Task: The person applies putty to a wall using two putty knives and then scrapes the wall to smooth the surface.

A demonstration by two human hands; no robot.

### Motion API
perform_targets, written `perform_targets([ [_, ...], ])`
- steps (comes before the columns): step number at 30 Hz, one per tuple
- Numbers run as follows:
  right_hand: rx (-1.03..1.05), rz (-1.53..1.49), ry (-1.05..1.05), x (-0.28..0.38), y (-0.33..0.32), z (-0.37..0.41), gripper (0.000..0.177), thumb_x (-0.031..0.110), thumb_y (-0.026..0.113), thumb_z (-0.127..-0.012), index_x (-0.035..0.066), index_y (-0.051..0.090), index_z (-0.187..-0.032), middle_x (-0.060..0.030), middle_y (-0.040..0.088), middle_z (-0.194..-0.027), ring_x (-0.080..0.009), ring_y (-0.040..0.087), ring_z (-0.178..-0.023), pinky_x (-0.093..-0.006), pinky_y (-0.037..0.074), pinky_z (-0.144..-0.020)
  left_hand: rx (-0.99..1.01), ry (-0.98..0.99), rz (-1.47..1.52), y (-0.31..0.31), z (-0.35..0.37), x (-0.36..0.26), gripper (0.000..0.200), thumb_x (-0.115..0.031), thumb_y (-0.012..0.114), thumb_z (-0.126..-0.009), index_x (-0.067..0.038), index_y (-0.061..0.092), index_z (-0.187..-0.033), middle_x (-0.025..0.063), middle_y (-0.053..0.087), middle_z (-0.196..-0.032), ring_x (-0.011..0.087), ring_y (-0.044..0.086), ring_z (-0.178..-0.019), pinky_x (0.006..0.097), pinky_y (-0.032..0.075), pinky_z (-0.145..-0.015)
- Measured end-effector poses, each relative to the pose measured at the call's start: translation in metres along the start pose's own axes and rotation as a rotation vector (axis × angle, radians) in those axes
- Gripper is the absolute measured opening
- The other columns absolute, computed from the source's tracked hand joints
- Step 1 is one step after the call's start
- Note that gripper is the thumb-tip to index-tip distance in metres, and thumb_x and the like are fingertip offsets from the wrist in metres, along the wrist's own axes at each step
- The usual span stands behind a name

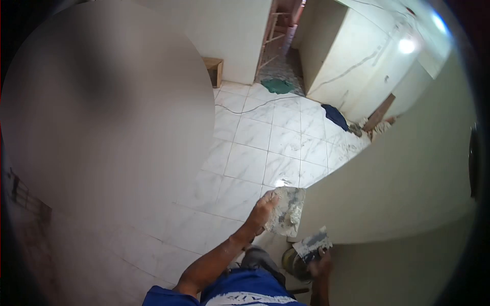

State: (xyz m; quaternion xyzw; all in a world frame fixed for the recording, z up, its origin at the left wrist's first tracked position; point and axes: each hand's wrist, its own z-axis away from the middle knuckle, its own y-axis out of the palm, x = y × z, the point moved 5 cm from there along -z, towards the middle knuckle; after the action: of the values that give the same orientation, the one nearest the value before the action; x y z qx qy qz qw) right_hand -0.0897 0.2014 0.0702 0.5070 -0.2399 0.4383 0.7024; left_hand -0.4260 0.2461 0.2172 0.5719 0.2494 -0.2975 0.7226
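My left hand (264, 210) is closed on the edge of a flat plate (288, 196) smeared with grey-white putty. A thicker lump of putty (293, 215) sits on the plate's near right part. Lower right, my right hand (321, 265) grips a wide putty knife (312, 244) whose blade is streaked with white. The knife is apart from the plate and close to the wall. Below it, partly hidden by the blade and hand, stands a round bucket (291, 264); its contents cannot be made out.
A smooth wall (398, 178) rises close on my right. White tiles (250, 158) cover the floor, crossed by a thin cable (240, 111). Green cloth (277, 85) lies by the doorway, dark blue cloth (335, 117) farther right. A wooden box (213, 71) stands behind. A large blur covers the left.
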Motion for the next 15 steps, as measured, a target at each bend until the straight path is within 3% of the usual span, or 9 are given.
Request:
perform_targets([
  [3, 0.009, -0.043, 0.032, -0.002, -0.031, -0.064, 0.03, 0.006, 0.049, -0.095, 0.003, 0.05, -0.124, -0.0087, 0.059, -0.113, -0.0249, 0.058, -0.107, -0.043, 0.048, -0.096, -0.028, 0.082, 0.106, -0.006, -0.006, 0.027, 0.032, -0.022, 0.046, -0.101, -0.004, 0.05, -0.127, 0.0077, 0.061, -0.11, 0.0161, 0.064, -0.094, 0.0319, 0.056, -0.08],
  [4, 0.064, 0.088, -0.023, 0.004, -0.026, -0.081, 0.03, 0.008, 0.05, -0.095, 0.003, 0.05, -0.124, -0.0077, 0.059, -0.111, -0.0233, 0.059, -0.104, -0.0416, 0.049, -0.094, -0.06, 0.108, 0.104, -0.004, -0.006, 0.026, 0.032, -0.022, 0.047, -0.101, -0.004, 0.051, -0.127, 0.0075, 0.062, -0.11, 0.0163, 0.064, -0.094, 0.0321, 0.056, -0.081],
  [5, 0.111, 0.217, -0.084, 0.017, -0.004, -0.09, 0.029, 0.009, 0.051, -0.095, 0.003, 0.051, -0.123, -0.0067, 0.06, -0.109, -0.0217, 0.059, -0.101, -0.0402, 0.05, -0.092, -0.093, 0.138, 0.094, -0.004, -0.008, 0.023, 0.031, -0.021, 0.048, -0.1, -0.004, 0.051, -0.126, 0.0074, 0.062, -0.11, 0.0164, 0.064, -0.094, 0.0323, 0.056, -0.081],
  [7, 0.202, 0.168, -0.042, 0.038, 0.038, -0.093, 0.024, 0.011, 0.055, -0.093, 0.005, 0.054, -0.116, -0.0055, 0.061, -0.101, -0.0193, 0.061, -0.093, -0.0377, 0.052, -0.085, -0.134, 0.19, 0.086, -0.021, -0.008, 0.037, 0.032, -0.022, 0.051, -0.099, -0.004, 0.053, -0.125, 0.0074, 0.063, -0.11, 0.0167, 0.065, -0.095, 0.0323, 0.056, -0.082],
  [8, 0.191, -0.187, 0.101, 0.048, 0.076, -0.093, 0.016, 0.009, 0.057, -0.092, 0.006, 0.058, -0.108, -0.0057, 0.063, -0.096, -0.0198, 0.062, -0.09, -0.0377, 0.052, -0.082, -0.206, 0.206, 0.047, -0.024, -0.004, 0.034, 0.033, -0.022, 0.051, -0.099, -0.004, 0.053, -0.126, 0.0075, 0.063, -0.11, 0.017, 0.065, -0.095, 0.0326, 0.056, -0.082],
  [11, 0.22, -0.051, 0.103, 0.049, 0.096, -0.134, 0.005, 0.009, 0.059, -0.091, 0.007, 0.059, -0.095, -0.0022, 0.059, -0.083, -0.0128, 0.057, -0.076, -0.0309, 0.05, -0.07, -0.394, 0.248, -0.105, -0.055, -0.01, 0.033, 0.037, -0.025, 0.053, -0.098, -0.003, 0.052, -0.128, 0.0079, 0.063, -0.112, 0.0184, 0.065, -0.097, 0.0336, 0.057, -0.08],
  [13, 0.246, 0.051, 0.06, 0.056, 0.114, -0.14, 0.008, 0.009, 0.063, -0.09, 0.006, 0.058, -0.094, -0.0021, 0.057, -0.082, -0.0136, 0.056, -0.074, -0.0283, 0.047, -0.067, -0.421, 0.248, -0.178, -0.067, -0.014, 0.036, 0.046, -0.029, 0.053, -0.097, -0.001, 0.049, -0.132, 0.0096, 0.062, -0.117, 0.0187, 0.063, -0.102, 0.0318, 0.053, -0.086],
  [15, 0.293, 0.039, -0.038, 0.027, 0.081, -0.165, 0.016, 0.006, 0.062, -0.091, 0.001, 0.06, -0.107, -0.0045, 0.062, -0.092, -0.0147, 0.058, -0.077, -0.0285, 0.048, -0.072, -0.475, 0.221, -0.236, -0.079, -0.021, 0.067, 0.049, -0.031, 0.053, -0.097, 0.002, 0.048, -0.134, 0.0109, 0.061, -0.12, 0.0178, 0.06, -0.106, 0.0294, 0.049, -0.091],
])
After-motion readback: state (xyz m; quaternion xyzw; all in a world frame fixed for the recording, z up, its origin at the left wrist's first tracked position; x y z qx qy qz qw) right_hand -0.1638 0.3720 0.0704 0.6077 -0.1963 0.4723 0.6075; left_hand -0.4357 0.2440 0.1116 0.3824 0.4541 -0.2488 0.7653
